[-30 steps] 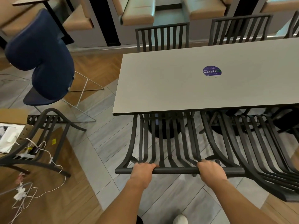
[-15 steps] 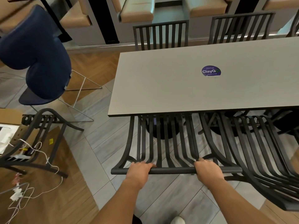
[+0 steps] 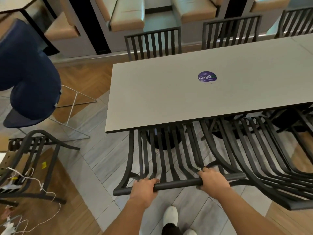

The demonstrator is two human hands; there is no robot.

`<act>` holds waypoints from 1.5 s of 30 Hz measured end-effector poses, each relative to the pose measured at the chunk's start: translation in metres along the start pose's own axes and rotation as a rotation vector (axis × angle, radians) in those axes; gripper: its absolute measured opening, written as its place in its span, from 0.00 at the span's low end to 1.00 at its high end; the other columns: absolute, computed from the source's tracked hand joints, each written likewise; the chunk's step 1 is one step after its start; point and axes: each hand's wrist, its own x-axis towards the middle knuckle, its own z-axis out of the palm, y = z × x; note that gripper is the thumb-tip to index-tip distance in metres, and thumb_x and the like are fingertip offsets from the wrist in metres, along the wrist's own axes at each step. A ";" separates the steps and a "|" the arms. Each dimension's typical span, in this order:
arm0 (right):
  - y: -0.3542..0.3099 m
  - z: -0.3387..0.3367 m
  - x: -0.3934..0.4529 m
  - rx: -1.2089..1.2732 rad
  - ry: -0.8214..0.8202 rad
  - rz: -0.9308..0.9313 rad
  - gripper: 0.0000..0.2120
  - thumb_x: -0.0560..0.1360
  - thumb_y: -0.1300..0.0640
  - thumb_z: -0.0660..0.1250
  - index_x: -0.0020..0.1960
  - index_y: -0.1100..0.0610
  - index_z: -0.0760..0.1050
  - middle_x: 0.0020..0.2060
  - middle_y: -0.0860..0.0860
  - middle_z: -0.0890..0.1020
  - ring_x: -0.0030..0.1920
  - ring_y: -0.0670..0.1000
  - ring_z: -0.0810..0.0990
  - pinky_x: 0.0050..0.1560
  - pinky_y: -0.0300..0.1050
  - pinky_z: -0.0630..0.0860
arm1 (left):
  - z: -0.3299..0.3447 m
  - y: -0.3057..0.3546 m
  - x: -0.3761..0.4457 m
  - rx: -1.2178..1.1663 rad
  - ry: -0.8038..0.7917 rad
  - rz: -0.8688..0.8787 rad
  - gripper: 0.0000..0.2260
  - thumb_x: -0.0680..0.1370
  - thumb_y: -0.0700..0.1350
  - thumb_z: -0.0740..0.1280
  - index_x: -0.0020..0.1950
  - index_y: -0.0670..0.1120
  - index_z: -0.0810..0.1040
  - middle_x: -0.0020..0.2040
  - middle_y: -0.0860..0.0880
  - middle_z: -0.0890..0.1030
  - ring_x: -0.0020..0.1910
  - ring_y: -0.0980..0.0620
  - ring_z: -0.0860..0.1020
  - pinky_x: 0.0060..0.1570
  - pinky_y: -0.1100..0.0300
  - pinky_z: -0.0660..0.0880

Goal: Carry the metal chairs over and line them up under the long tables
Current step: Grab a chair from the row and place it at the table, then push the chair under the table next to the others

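The top rail (image 3: 177, 184) of the metal chair (image 3: 166, 158) is gripped by the left hand (image 3: 144, 189) and the right hand (image 3: 212, 182), fingers curled over it. The rail runs left to right, and the seat lies far from the grip, already under the near edge of the long table (image 3: 169, 92). A second chair (image 3: 264, 160) stands just beside it on the right, on grey floor tiles (image 3: 94, 160).

Both arms reach forward and down from the bottom of the view, bare forearms angling in toward each other. The left hand (image 3: 144, 188) sits knuckles-up, fingers curled over and gripping — wrist straight. The right hand (image 3: 212, 182) does the same a little higher and further out, its fingers wrapped over too. One white shoe (image 3: 170, 217) shows between the forearms.
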 end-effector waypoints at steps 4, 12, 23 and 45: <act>0.002 -0.016 -0.018 0.194 -0.032 0.018 0.31 0.76 0.37 0.69 0.75 0.46 0.68 0.69 0.47 0.73 0.70 0.51 0.70 0.73 0.51 0.67 | -0.021 0.009 -0.005 0.005 -0.164 0.022 0.37 0.77 0.69 0.64 0.82 0.58 0.57 0.75 0.48 0.71 0.74 0.46 0.68 0.75 0.43 0.63; 0.071 -0.036 -0.057 0.485 0.119 0.221 0.27 0.79 0.32 0.60 0.71 0.45 0.73 0.65 0.44 0.75 0.65 0.48 0.74 0.66 0.47 0.73 | -0.058 0.102 0.014 -0.021 -0.121 0.230 0.34 0.78 0.73 0.58 0.80 0.58 0.62 0.73 0.50 0.72 0.71 0.48 0.70 0.71 0.47 0.69; 0.276 -0.025 -0.121 0.491 0.197 0.271 0.20 0.83 0.38 0.57 0.63 0.48 0.78 0.55 0.45 0.79 0.56 0.48 0.77 0.58 0.47 0.76 | -0.027 0.307 0.040 -0.100 0.039 0.316 0.18 0.86 0.56 0.57 0.73 0.53 0.73 0.64 0.52 0.76 0.65 0.50 0.73 0.63 0.51 0.73; 0.457 -0.011 -0.164 0.450 0.178 0.302 0.15 0.83 0.40 0.60 0.60 0.46 0.79 0.50 0.44 0.79 0.50 0.47 0.78 0.54 0.46 0.78 | -0.006 0.498 0.061 -0.107 0.035 0.380 0.17 0.86 0.53 0.57 0.74 0.53 0.73 0.65 0.50 0.79 0.61 0.49 0.78 0.62 0.53 0.76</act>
